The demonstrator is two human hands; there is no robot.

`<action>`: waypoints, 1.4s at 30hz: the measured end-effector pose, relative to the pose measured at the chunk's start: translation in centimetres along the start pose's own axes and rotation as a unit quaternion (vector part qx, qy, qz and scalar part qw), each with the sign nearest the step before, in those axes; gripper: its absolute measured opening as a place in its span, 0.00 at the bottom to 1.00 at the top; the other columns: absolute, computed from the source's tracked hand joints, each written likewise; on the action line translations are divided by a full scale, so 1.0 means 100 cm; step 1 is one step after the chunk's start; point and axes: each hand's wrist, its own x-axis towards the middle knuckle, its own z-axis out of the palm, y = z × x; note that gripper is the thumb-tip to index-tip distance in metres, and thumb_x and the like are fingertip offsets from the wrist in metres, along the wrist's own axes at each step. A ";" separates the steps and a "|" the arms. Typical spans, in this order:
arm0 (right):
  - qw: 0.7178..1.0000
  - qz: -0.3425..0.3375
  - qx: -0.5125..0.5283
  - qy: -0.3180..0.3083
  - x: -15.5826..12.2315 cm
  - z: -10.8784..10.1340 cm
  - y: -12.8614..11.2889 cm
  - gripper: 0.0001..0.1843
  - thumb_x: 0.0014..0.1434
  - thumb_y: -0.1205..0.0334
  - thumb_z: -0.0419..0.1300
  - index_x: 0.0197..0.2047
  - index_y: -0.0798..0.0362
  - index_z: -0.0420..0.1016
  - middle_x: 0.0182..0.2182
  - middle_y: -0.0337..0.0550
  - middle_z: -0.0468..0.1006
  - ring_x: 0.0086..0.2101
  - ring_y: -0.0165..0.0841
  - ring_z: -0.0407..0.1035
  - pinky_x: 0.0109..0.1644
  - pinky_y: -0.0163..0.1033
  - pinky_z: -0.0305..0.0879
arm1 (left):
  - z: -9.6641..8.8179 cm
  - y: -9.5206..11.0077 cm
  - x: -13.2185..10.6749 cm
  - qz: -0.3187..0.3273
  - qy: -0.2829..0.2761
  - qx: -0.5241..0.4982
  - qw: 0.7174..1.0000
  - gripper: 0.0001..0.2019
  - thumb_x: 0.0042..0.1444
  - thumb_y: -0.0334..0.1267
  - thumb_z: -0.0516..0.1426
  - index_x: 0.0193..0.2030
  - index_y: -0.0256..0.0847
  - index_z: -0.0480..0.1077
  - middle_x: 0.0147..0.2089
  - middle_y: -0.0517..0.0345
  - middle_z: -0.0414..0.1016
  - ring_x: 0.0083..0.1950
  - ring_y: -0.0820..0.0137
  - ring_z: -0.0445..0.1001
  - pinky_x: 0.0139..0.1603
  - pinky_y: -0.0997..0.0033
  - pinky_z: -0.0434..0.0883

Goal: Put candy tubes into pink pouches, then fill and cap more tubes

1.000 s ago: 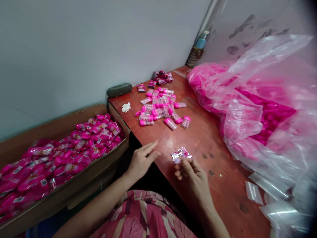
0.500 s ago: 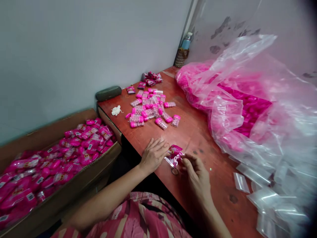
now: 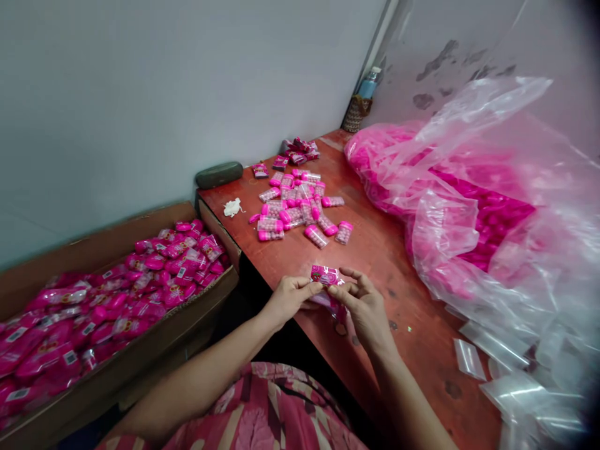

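Observation:
Between my two hands, above the table's near edge, is a small pink printed packet [image 3: 324, 275] with a clear part below. My left hand [image 3: 293, 297] pinches its left side between thumb and fingers. On the right side, my right hand [image 3: 360, 303] grips it with thumb and forefinger, the other fingers loosely curled. The fingers cover much of the packet, so its contents are hard to make out. Just beyond my hands lies a heap of clear tubes [image 3: 293, 209] with pink caps and small pale pink balls inside.
A cardboard box [image 3: 220, 290] of filled pink packets [image 3: 154, 269] stands at left. On the red table [image 3: 422, 369] lie a large plastic bag [image 3: 445, 219] of pink items, clear sleeves [image 3: 469, 359], a dark oblong case [image 3: 219, 175], white crumpled scrap [image 3: 232, 207] and folded pink packets [image 3: 300, 152].
My left hand, flat beside the packet before, now pinches it. The packet is lifted off the table and held in both hands. The view has shifted slightly.

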 end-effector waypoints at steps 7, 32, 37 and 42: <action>0.999 -0.007 -0.038 0.030 0.001 -0.009 0.006 0.21 0.44 0.56 0.66 0.40 0.53 0.66 0.20 0.33 0.70 0.22 0.26 0.65 0.25 0.31 0.60 | -0.003 -0.008 0.000 -0.046 0.051 -0.094 0.993 0.14 0.45 0.43 0.62 0.30 0.30 0.74 0.31 0.50 0.74 0.30 0.72 0.73 0.29 0.77 0.73; 0.976 -0.060 -0.205 -0.045 0.014 0.020 0.001 0.21 0.51 0.51 0.59 0.46 0.52 0.69 0.41 0.47 0.74 0.38 0.39 0.70 0.40 0.43 0.66 | -0.018 0.003 -0.012 -0.021 0.186 -0.145 0.972 0.16 0.34 0.39 0.68 0.28 0.30 0.73 0.26 0.54 0.73 0.23 0.76 0.71 0.20 0.82 0.71; 0.998 -0.029 -0.045 -0.030 0.009 0.021 0.000 0.17 0.47 0.54 0.64 0.37 0.53 0.68 0.28 0.39 0.74 0.28 0.32 0.69 0.32 0.36 0.65 | -0.013 -0.001 -0.017 -0.039 0.142 -0.155 0.977 0.16 0.39 0.43 0.66 0.29 0.29 0.72 0.25 0.53 0.73 0.23 0.74 0.72 0.22 0.80 0.72; 0.934 -0.095 -0.345 -0.005 0.011 0.003 0.020 0.14 0.49 0.54 0.60 0.39 0.50 0.71 0.29 0.42 0.76 0.29 0.36 0.70 0.33 0.39 0.63 | -0.028 0.004 -0.023 -0.031 0.151 -0.159 0.975 0.16 0.46 0.45 0.62 0.31 0.30 0.73 0.27 0.50 0.74 0.27 0.71 0.74 0.27 0.75 0.74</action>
